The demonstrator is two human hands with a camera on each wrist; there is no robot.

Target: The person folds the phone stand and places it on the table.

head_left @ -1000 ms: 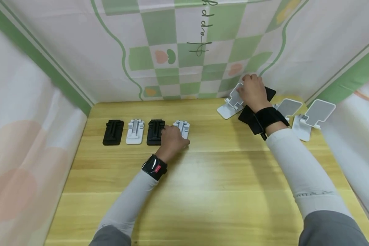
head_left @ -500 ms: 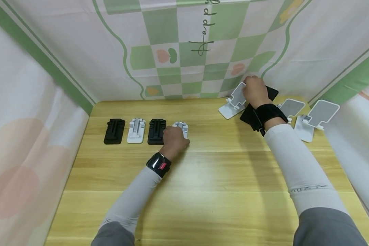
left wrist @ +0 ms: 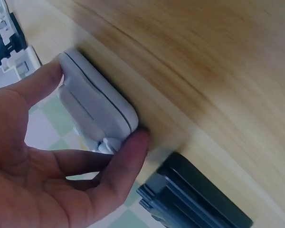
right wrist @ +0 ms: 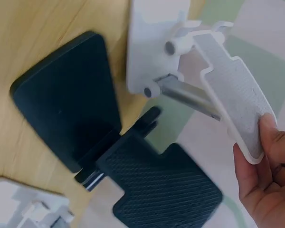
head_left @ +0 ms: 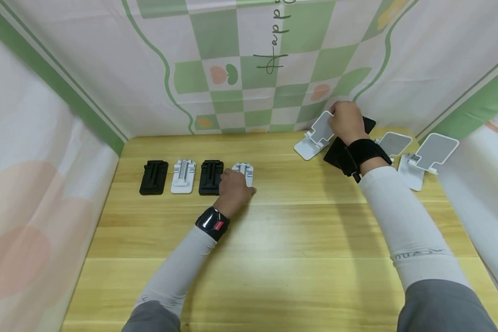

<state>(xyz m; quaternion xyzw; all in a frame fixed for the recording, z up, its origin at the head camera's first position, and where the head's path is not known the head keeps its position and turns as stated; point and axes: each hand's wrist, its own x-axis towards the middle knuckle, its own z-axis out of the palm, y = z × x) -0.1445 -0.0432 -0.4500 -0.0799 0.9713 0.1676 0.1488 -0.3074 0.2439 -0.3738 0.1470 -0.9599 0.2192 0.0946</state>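
Observation:
My left hand (head_left: 234, 188) pinches a folded white phone stand (left wrist: 97, 102) by its two sides, thumb on one edge and a fingertip on the other. That stand ends the right side of a row of folded stands on the table. At the back right, my right hand (head_left: 346, 121) pinches the upper edge of an unfolded white phone stand's tilted plate (right wrist: 237, 90), its thumb on the face. The base (head_left: 309, 147) of this stand lies on the table. Right beside it stands an unfolded black phone stand (right wrist: 66, 95), partly covered by my hand and wrist in the head view.
Left of my left hand lie a folded black stand (head_left: 211, 179), a folded white stand (head_left: 183, 177) and another black one (head_left: 153, 178). Two unfolded white stands (head_left: 393, 144) (head_left: 433, 152) are at the right end. A patterned curtain (head_left: 257, 101) borders the table's back edge.
My right hand's fingers have drawn in to the plate's edge, so more of the plate shows. My left hand stays at the folded white phone stand.

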